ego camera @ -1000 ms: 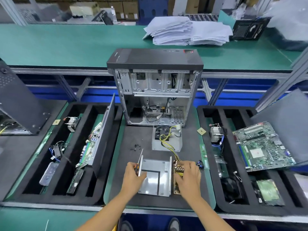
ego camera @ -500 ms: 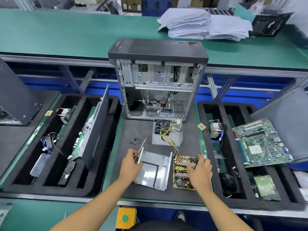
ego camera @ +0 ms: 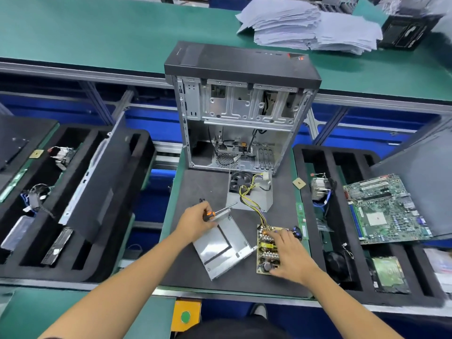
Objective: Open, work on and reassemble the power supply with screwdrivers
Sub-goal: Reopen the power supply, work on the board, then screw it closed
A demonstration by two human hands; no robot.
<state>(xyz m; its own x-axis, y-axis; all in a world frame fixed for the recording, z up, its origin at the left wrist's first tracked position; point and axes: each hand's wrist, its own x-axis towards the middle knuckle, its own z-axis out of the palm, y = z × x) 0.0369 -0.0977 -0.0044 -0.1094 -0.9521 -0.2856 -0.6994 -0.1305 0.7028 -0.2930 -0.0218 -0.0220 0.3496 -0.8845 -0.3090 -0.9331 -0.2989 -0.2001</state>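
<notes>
A computer repair or assembly workshop: green-matted benches [ego camera: 97, 33] on aluminium framing run in rows, black foam trays [ego camera: 318, 167] hold sorted boards and parts, a stripped tower case [ego camera: 242, 106] stands open, and stacked paperwork [ego camera: 305, 28] lies behind.

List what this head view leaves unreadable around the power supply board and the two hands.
- Circuit board: right half under the right hand.
- Screwdriver handle: mostly inside the left hand; tip too small.
- Loose screws: too small to count.
</notes>
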